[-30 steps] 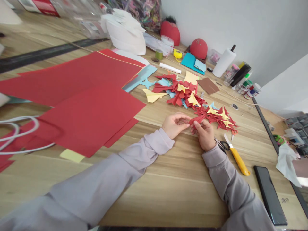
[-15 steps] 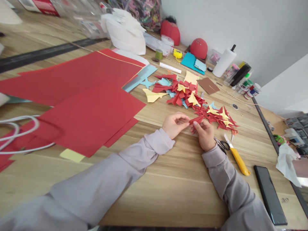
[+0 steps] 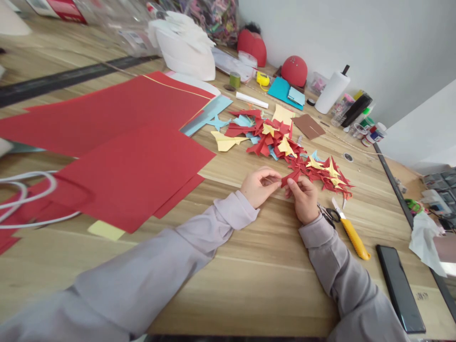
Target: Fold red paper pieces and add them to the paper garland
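Between my two hands is a small folded piece of red paper (image 3: pixel 290 177). My left hand (image 3: pixel 261 185) pinches its left end with thumb and fingertips. On the other side, my right hand (image 3: pixel 303 195) grips it with the thumb on top and the fingers curled beneath. Just beyond my hands lies a long heap of small folded paper planes (image 3: pixel 265 142), mostly red, with some yellow and light blue ones. Scissors (image 3: pixel 329 214) with dark handles lie beside my right wrist, next to a yellow-handled utility knife (image 3: pixel 354 236).
Large red paper sheets (image 3: pixel 142 173) cover the left side, with a white cable (image 3: pixel 24 199) over them. A black phone (image 3: pixel 401 289) lies at the right edge. A brown paper piece (image 3: pixel 308 127), a tape measure (image 3: pixel 262 80) and bottles (image 3: pixel 375 135) stand or lie toward the wall.
The red paper between my fingers has turned slightly and shows a wider face. Both hands stay in nearly the same place.
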{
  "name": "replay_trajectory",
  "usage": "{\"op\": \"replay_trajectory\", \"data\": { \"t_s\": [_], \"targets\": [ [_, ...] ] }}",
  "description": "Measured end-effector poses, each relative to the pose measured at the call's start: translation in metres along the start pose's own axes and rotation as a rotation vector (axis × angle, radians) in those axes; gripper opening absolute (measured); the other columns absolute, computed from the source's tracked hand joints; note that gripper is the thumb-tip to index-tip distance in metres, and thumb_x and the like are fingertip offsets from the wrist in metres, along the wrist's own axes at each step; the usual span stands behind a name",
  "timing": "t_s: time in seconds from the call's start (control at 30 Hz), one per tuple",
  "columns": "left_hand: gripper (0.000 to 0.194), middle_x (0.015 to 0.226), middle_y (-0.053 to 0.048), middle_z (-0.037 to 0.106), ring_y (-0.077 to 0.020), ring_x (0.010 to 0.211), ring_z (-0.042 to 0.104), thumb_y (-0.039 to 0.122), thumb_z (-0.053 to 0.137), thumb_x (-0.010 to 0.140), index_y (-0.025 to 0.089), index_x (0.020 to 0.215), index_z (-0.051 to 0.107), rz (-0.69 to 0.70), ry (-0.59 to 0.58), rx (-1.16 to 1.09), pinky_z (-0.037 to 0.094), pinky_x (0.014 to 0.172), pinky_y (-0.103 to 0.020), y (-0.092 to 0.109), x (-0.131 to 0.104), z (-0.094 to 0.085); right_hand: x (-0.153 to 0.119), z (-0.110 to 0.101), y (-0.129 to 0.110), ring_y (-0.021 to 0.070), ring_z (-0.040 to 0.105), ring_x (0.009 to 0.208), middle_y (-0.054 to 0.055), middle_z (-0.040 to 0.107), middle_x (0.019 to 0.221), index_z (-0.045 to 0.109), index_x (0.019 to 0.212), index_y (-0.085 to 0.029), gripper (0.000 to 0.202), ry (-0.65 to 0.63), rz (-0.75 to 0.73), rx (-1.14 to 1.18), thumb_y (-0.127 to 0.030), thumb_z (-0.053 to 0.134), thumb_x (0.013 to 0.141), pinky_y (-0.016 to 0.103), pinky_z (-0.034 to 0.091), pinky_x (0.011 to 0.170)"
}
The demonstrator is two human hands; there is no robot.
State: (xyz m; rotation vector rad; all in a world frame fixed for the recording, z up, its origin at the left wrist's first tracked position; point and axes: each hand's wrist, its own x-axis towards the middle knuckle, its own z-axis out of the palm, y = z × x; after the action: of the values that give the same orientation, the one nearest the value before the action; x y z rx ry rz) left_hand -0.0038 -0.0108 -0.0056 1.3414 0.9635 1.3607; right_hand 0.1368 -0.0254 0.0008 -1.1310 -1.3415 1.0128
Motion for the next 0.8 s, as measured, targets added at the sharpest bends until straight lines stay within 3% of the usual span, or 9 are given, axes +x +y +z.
{"op": "replay_trajectory", "data": {
  "t_s": [0.2, 0.33, 0.53, 0.8],
  "targets": [
    [0.009, 0.08, -0.004, 0.06, -0.0147, 0.076, 0.057, 0.02, 0.063, 0.065, 0.016, 0.072, 0.064, 0.06, 0.0, 0.073, 0.047, 0.066, -0.025, 0.0024, -0.0018, 0.0004, 0.0007, -0.0004, 0.0008, 0.0102, 0.045, 0.048, -0.003, 0.051, 0.055, 0.061, 0.075, -0.02, 0.02, 0.013, -0.011, -0.026, -0.04, 0.061, 0.074, 0.024, 0.041, 0.046],
    [0.01, 0.08, -0.005, 0.062, -0.0148, 0.075, 0.058, 0.02, 0.061, 0.067, 0.016, 0.075, 0.065, 0.074, 0.015, 0.086, 0.048, 0.068, -0.026, 0.0016, -0.0033, 0.0017, 0.0011, -0.0007, 0.0005, 0.0093, 0.047, 0.051, -0.001, 0.055, 0.07, 0.062, 0.073, -0.02, 0.019, 0.035, -0.065, -0.07, -0.039, 0.063, 0.073, 0.024, 0.04, 0.046],
    [0.014, 0.08, -0.005, 0.065, -0.0153, 0.072, 0.06, 0.019, 0.061, 0.064, 0.015, 0.077, 0.065, -0.012, -0.025, 0.048, 0.049, 0.069, -0.028, -0.0009, -0.003, 0.0017, 0.0012, -0.0017, 0.0005, 0.0095, 0.046, 0.048, -0.003, 0.052, 0.056, 0.061, 0.075, -0.019, 0.018, 0.037, -0.032, -0.094, -0.037, 0.062, 0.075, 0.024, 0.038, 0.047],
    [0.015, 0.071, -0.003, 0.065, -0.0146, 0.066, 0.058, 0.019, 0.059, 0.062, 0.014, 0.076, 0.064, -0.107, -0.065, 0.037, 0.048, 0.067, -0.029, -0.0049, 0.0006, -0.0006, 0.0009, -0.0019, 0.0, 0.0097, 0.048, 0.048, -0.004, 0.053, 0.053, 0.06, 0.071, -0.018, 0.019, 0.013, -0.001, -0.028, -0.037, 0.062, 0.075, 0.024, 0.039, 0.048]
  ]
}}
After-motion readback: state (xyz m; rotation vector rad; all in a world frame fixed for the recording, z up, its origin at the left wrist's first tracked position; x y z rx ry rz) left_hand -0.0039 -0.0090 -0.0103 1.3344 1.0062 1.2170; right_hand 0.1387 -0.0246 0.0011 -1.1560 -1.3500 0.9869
